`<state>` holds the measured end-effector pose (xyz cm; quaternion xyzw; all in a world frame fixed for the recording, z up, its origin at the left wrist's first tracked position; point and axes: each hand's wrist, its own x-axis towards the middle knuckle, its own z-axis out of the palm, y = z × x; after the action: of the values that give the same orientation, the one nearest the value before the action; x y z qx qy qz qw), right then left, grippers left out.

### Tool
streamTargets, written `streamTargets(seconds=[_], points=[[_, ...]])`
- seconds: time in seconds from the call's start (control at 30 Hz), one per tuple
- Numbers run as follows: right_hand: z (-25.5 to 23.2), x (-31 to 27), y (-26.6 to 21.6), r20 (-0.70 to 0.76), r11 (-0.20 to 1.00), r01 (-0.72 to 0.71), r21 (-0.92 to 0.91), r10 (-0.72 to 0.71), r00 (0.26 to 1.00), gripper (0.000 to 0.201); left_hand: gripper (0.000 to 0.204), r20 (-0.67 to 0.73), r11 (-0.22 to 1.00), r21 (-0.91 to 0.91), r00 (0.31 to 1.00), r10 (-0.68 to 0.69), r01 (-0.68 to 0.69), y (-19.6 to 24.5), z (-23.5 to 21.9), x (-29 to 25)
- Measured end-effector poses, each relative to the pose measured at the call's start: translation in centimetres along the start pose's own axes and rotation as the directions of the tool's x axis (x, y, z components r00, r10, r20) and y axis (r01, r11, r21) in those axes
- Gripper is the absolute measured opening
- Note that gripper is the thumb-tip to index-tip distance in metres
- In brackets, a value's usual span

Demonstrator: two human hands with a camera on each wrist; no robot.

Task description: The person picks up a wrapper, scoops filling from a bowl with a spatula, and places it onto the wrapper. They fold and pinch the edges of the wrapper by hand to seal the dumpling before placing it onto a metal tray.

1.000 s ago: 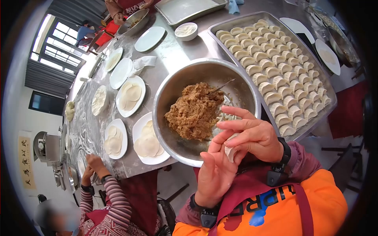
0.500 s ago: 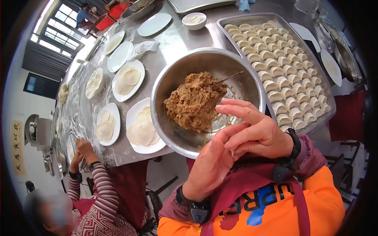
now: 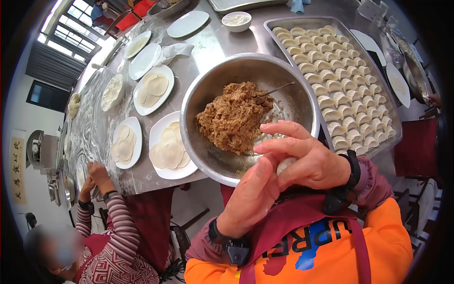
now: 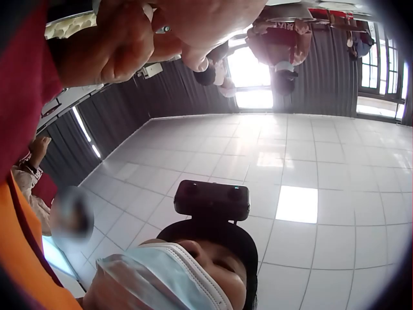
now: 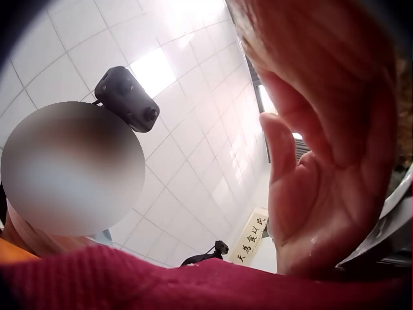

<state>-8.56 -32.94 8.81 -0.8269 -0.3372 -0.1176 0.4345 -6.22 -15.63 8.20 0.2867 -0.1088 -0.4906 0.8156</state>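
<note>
A pale dumpling [image 3: 286, 164] shows only in part between the two hands, just over the near rim of the steel bowl [image 3: 187, 137]. My right hand [image 3: 314, 163] grips it, with the upper fingers stretched out over the bowl. My left hand [image 3: 250, 196] cups it from the left, thumb raised; its other fingers are mostly hidden. Brown filling [image 3: 234, 118] is heaped in the bowl, a thin utensil [image 3: 276, 90] stuck in it. The left wrist view has both hands touching at the top; in the right wrist view the left palm [image 5: 322, 206] faces the right hand [image 5: 316, 51].
A tray [image 3: 397, 106] of many folded dumplings [image 3: 347, 97] lies right of the bowl. Plates of round wrappers [image 3: 168, 150] stand to its left on the floury table [image 3: 151, 182]. A flour bowl [image 3: 236, 21] is behind. Another person [image 3: 123, 236] works at the lower left.
The left hand has turned inward and closed up against the right around the dumpling, which was more exposed earlier. Bowl and table have shifted slightly in the head view.
</note>
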Motion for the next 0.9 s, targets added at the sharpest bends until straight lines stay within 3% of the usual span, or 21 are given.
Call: streamTargets(seconds=[0.03,0.1,0.17,0.23,0.37,0.43,0.57,0.63,0.7,0.77,0.83,0.9], points=[[-0.2,-0.1,-0.2,0.019,1.000,-0.012,0.022,0.011,1.000,0.013,0.077,-0.013,1.000,0.024,1.000,-0.013,0.013,0.0,0.2,0.0],[-0.1,-0.7,-0.4,-0.070,0.953,-0.124,0.276,0.148,0.986,0.024,0.078,-0.046,0.999,0.011,0.998,-0.032,0.032,0.0,0.3,-0.2],[-0.2,-1.3,-0.7,-0.142,0.897,-0.213,0.386,0.286,0.948,0.033,0.078,-0.059,1.000,0.009,0.998,-0.012,0.013,-0.1,0.6,0.0],[-0.6,-2.0,-1.1,-0.229,0.881,-0.302,0.364,0.399,0.888,0.040,0.079,-0.055,0.998,0.022,0.997,0.053,-0.052,-0.1,1.4,0.5],[-1.3,-3.2,-1.7,-0.253,0.923,-0.357,0.144,0.383,0.888,0.035,0.081,-0.010,0.997,-0.071,0.999,0.038,-0.038,-0.7,1.8,1.5],[-1.5,-3.6,-1.9,-0.331,0.943,-0.331,0.030,0.322,0.887,0.030,0.086,-0.040,0.998,-0.029,0.998,0.046,-0.047,-0.7,2.7,2.2],[-3.7,-4.2,-2.0,-0.340,0.966,-0.248,-0.077,0.208,0.917,0.028,0.084,-0.035,0.999,-0.028,0.998,0.042,-0.043,-0.8,3.6,3.1],[-4.8,-4.7,-1.7,-0.361,0.936,-0.332,0.117,0.351,0.864,0.023,0.077,-0.029,0.995,0.052,0.996,0.083,-0.081,-0.7,3.2,3.4],[-6.7,-5.6,-0.2,-0.248,0.749,-0.469,0.467,0.620,0.744,0.021,0.073,-0.107,0.982,0.149,0.985,0.134,-0.117,-0.2,3.5,2.9],[-8.8,-6.7,2.9,-0.319,0.690,-0.413,0.595,0.674,0.666,0.022,0.047,-0.074,0.967,0.167,0.976,0.207,-0.192,2.0,3.4,0.9],[-12.0,-7.6,5.4,-0.316,0.553,-0.370,0.746,0.784,0.535,0.024,0.052,-0.117,0.939,0.204,0.945,0.305,-0.277,3.5,2.1,-0.9],[-14.9,-8.7,9.5,-0.346,0.489,-0.326,0.809,0.844,0.410,0.026,0.052,-0.152,0.900,0.258,0.905,0.398,-0.352,5.0,0.6,-2.4]])
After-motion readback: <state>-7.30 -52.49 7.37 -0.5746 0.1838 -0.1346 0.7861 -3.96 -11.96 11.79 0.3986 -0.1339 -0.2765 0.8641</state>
